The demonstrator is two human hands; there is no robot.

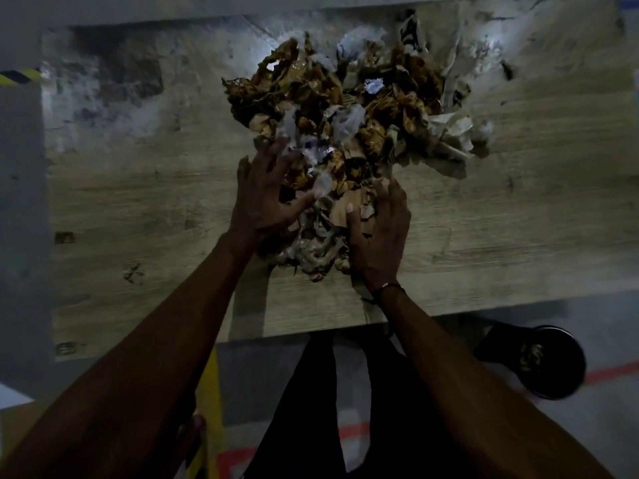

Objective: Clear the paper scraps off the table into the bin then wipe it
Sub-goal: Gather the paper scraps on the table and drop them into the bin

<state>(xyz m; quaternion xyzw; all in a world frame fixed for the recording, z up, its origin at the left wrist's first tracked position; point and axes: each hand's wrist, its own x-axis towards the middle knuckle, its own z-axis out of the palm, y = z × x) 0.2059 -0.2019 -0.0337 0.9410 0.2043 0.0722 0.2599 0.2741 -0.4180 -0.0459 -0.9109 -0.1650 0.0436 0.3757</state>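
Observation:
A big heap of crumpled brown, white and shiny paper scraps [349, 108] lies on the middle of the wooden table [138, 202]. My left hand [264, 195] rests on the near left side of the heap, fingers spread and straight over the scraps. My right hand [378, 229] presses against the near right side, fingers extended, thumb on a brown scrap. A smaller clump of scraps sits between both hands. A round black bin [549, 361] stands on the floor below the table's near edge, to the right.
The table's near edge [242, 335] runs just past my wrists. The grey floor shows red and yellow tape lines [214, 385]. My dark trouser legs [345, 392] stand between table and bin. The scene is dim.

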